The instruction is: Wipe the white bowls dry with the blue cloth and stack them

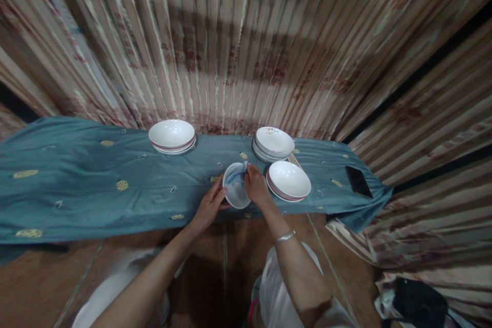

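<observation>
Near the table's front edge, my left hand [212, 202] grips a white bowl [239, 196] by its left side, with the bowl's inside tilted toward me. My right hand [255, 183] is closed on a light blue cloth [235, 174] at the bowl's right rim. Part of the cloth lies inside the bowl. Just right of my right hand stands a stack of white bowls [289, 179] with a red band showing below the top rim. Behind it is a stack of white plates [274, 141], the top one bearing a floral print.
A second stack of white bowls [171, 134] stands at the back left of the table. Chopsticks [295, 161] lie beside the plates. A dark phone [358, 181] rests at the right end of the blue-green tablecloth [146, 179]. Pleated curtains [230, 51] hang close behind.
</observation>
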A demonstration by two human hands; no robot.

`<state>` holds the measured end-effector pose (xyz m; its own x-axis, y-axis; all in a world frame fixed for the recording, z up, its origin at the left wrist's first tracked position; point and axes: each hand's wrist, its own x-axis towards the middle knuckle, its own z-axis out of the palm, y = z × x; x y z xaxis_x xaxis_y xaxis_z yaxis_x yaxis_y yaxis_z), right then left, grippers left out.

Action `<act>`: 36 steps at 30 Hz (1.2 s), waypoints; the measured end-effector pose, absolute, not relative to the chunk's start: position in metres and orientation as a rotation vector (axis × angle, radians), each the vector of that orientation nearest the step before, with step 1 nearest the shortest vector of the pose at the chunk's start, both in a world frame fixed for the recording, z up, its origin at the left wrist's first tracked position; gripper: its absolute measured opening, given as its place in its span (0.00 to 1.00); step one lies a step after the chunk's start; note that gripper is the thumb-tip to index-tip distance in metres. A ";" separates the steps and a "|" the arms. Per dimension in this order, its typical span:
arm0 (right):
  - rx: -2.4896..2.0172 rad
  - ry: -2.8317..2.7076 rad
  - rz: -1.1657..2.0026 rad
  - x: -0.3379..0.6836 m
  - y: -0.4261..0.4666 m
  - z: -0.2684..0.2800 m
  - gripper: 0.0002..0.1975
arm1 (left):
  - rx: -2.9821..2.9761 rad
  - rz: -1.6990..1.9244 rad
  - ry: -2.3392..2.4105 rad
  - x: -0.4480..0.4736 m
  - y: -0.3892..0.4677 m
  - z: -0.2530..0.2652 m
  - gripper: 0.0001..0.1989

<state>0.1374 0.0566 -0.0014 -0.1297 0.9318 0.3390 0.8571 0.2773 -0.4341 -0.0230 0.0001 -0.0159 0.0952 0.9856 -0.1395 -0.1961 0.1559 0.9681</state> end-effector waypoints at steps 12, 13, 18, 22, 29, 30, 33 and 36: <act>-1.926 -2.274 0.097 0.151 0.033 0.006 0.14 | 0.941 1.145 1.088 -0.021 0.000 -0.013 0.34; -1.925 -2.288 0.114 0.153 0.031 0.005 0.14 | 0.936 1.144 1.093 -0.021 0.000 -0.013 0.34; -1.882 -2.422 0.152 0.156 0.018 0.004 0.14 | 0.914 1.163 1.099 -0.022 0.001 -0.015 0.34; -1.833 -2.507 0.178 0.155 0.005 0.014 0.13 | 0.905 1.172 1.081 -0.022 0.002 -0.016 0.32; -1.603 -2.540 0.453 0.153 -0.007 0.030 0.14 | 0.907 1.157 1.128 -0.022 -0.001 -0.010 0.34; -1.536 -2.526 0.514 0.153 -0.007 0.031 0.13 | 0.915 1.152 1.149 -0.022 -0.001 -0.010 0.34; -1.365 -2.435 0.692 0.151 -0.004 0.031 0.11 | 0.936 1.150 1.165 -0.023 0.000 -0.014 0.36; -1.291 -2.308 0.790 0.145 -0.001 0.027 0.09 | 0.959 1.179 1.155 -0.023 0.003 -0.019 0.37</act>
<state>0.1448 -0.0006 0.0273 -0.5062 0.8607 0.0534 0.6474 0.4203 -0.6358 -0.0229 0.0032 -0.0195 0.0049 0.9875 -0.1578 -0.1781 0.1562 0.9715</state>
